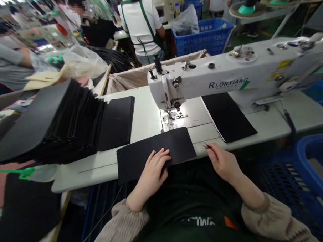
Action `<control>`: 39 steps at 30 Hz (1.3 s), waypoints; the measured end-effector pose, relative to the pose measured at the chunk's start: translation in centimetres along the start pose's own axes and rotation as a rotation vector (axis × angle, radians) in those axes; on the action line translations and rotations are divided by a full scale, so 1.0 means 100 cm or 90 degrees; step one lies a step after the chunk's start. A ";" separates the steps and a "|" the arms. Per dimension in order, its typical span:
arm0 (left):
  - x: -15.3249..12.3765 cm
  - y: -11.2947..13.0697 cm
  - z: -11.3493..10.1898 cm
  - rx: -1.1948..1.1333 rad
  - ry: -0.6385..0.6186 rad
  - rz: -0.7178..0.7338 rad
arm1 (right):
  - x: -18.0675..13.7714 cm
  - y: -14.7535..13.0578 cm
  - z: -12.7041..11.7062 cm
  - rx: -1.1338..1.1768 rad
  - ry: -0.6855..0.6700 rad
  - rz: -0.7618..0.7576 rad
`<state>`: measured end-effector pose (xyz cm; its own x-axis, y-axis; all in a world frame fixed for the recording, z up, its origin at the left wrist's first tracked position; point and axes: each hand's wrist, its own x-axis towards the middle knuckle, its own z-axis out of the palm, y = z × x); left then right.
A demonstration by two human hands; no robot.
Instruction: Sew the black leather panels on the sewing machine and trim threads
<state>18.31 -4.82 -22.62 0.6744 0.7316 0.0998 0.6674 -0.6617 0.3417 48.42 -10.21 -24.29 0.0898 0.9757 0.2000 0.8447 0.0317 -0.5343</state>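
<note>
A black rectangular panel lies on the sewing table in front of the machine's needle area, its near left corner hanging past the table edge. My left hand rests on it with fingers stretched out, pressing from above. Closed around a small pair of thread snips, my right hand is just right of the panel, over the table's front edge. Only the pointed metal tips show; the rest is hidden in the fingers. A loose thread trails down from the panel's lower left.
The sewing machine spans the table. Another black panel lies under its arm. Stacked black panels and a smaller pile stand left. Blue baskets flank the right side. People work behind.
</note>
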 end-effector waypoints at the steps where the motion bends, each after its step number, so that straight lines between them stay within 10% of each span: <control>1: 0.011 0.006 0.004 0.013 0.025 0.002 | -0.001 0.000 -0.001 0.008 -0.002 0.021; 12: 0.075 0.054 0.054 0.013 0.152 0.101 | -0.033 0.013 0.000 -0.041 -0.060 0.060; 39: 0.073 0.066 0.047 -0.096 0.153 0.025 | -0.021 -0.009 0.006 -0.120 -0.098 -0.022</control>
<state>29.09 -4.60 -24.00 0.5927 0.7354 0.3284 0.5755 -0.6719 0.4662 47.15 -12.13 -24.75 -0.0103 0.9967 0.0809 0.9309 0.0391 -0.3631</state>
